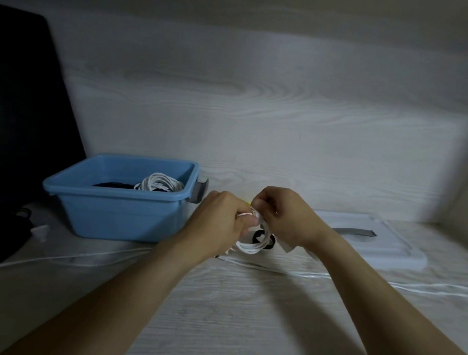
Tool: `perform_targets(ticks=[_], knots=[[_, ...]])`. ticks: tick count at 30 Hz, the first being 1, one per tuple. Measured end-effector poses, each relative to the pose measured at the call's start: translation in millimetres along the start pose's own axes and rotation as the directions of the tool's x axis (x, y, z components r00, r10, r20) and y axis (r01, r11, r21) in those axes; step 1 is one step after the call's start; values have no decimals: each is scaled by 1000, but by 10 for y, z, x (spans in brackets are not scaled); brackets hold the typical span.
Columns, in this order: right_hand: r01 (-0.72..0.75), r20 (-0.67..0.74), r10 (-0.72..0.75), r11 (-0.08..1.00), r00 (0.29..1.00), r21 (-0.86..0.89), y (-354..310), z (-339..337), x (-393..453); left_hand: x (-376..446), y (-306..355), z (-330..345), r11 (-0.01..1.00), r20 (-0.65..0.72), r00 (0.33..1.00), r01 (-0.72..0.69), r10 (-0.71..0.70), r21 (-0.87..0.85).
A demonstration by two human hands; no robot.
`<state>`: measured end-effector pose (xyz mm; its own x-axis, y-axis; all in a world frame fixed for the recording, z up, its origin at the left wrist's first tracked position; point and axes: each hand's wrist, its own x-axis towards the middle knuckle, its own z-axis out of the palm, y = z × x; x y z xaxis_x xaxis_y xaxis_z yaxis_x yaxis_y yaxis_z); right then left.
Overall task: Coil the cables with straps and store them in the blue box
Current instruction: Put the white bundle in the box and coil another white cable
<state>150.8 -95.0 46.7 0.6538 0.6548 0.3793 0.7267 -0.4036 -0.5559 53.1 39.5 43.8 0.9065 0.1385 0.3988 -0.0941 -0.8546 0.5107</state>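
Note:
Both hands meet above the table just right of the blue box [111, 211]. My left hand [219, 220] and my right hand [282, 215] pinch the top of a white cable coil [251, 247], whose loops hang below the fingers. A black strap [259, 237] shows through the loops, and something small and yellow peeks out between the hands. Inside the box lie a coiled white cable [159, 185] and a dark coil [113, 185]. Part of the held coil is hidden by my fingers.
A loose white cable [87, 258] runs across the table from left to right in front of the box. A white lid [381, 244] with a grey handle lies flat on the right. A dark object [18, 139] stands at the far left.

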Motion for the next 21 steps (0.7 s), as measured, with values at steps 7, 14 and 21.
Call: perform_targets(ticks=[7, 14, 21], knots=[[-306, 332, 167, 851, 928, 427, -16, -69, -51, -21, -4, -101, 999, 7, 999, -43, 43, 24], [-515, 416, 308, 424, 856, 745, -10, -10, -37, -30, 20, -53, 996, -157, 984, -88, 85, -13], [-531, 473, 367, 70, 801, 845, -52, 27, -3, -32, 40, -26, 979, -195, 960, -195, 203, 57]])
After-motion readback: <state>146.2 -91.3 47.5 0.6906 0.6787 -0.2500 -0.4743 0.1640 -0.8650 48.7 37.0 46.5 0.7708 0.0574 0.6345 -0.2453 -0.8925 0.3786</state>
